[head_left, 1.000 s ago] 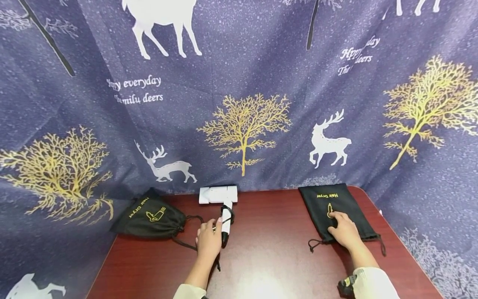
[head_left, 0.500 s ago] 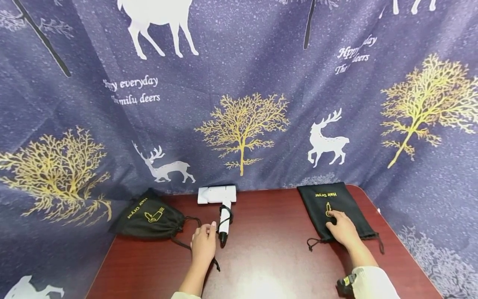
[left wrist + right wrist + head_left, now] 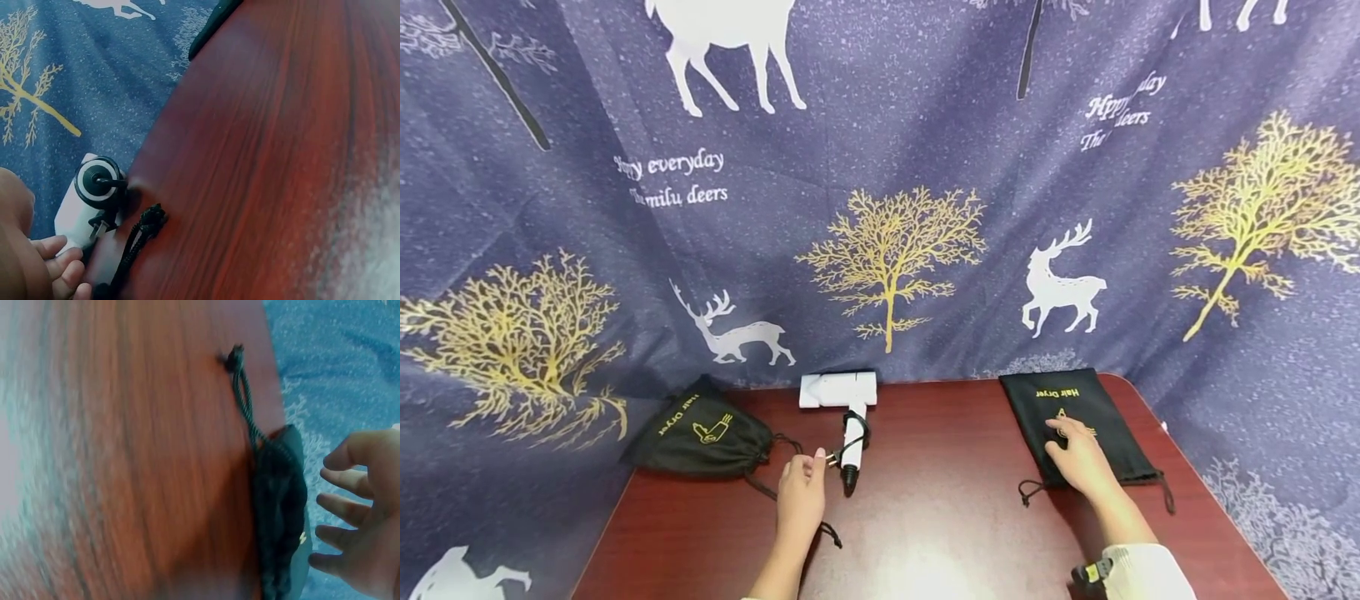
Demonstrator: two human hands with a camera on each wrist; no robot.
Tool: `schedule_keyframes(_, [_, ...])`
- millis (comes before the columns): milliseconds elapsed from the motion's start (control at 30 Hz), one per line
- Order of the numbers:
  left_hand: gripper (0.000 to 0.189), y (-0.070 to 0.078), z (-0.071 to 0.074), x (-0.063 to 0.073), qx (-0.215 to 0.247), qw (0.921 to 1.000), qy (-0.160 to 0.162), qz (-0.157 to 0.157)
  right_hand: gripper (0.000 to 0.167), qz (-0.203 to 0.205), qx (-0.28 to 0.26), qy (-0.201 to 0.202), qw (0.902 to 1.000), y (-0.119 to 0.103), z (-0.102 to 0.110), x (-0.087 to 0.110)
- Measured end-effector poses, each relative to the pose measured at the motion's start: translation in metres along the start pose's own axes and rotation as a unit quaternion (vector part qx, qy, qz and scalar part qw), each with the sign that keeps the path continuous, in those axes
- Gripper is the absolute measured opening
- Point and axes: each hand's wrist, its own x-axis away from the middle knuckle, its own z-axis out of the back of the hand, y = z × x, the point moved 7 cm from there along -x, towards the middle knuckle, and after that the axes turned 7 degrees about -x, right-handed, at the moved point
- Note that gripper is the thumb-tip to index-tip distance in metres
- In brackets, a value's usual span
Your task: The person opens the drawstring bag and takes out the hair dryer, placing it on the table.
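A white hair dryer [image 3: 838, 390] lies at the back of the table, its black cord [image 3: 856, 427] wound round the handle. In the left wrist view, the plug [image 3: 100, 227] with metal pins sits beside the handle. My left hand [image 3: 801, 493] is just left of the handle, fingers loosely bent, holding nothing. A drawstring [image 3: 128, 253] with a knotted end passes by it. My right hand [image 3: 1080, 457] hovers over the flat black "Hair Dryer" pouch [image 3: 1037, 408]. In the right wrist view, that hand's fingers [image 3: 337, 506] are spread and apart from the pouch.
A second black drawstring pouch [image 3: 692, 433], gathered at its neck, lies at the left of the reddish-brown table [image 3: 940, 483]. A purple-blue fabric backdrop [image 3: 917, 125] with printed deer and trees hangs behind the table's far edge.
My left hand has moved away from the dryer's handle, leftward and toward me, exposing the plug. The right hand has shifted slightly left, up off the pouch. Dryer and pouches stay put.
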Motion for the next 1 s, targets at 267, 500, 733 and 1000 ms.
schedule_keyframes(267, [0.021, -0.007, 0.006, 0.004, -0.005, 0.9999, 0.004, -0.014, 0.047, 0.021, -0.006, -0.001, 0.9998, -0.020, -0.004, 0.004])
schedule_keyframes(500, [0.010, -0.005, 0.024, -0.003, 0.003, 0.9979, 0.053, -0.038, 0.047, 0.036, -0.018, 0.000, 0.9992, -0.033, -0.007, 0.007])
schedule_keyframes(733, [0.021, -0.007, 0.043, -0.009, 0.007, 0.9936, 0.103, -0.047, 0.046, 0.045, -0.027, 0.001, 0.9986, -0.043, -0.008, 0.011])
schedule_keyframes(1000, [0.032, -0.012, 0.052, -0.015, -0.016, 0.9892, 0.129, -0.067, 0.046, 0.068, -0.030, 0.007, 0.9972, -0.055, -0.011, 0.017])
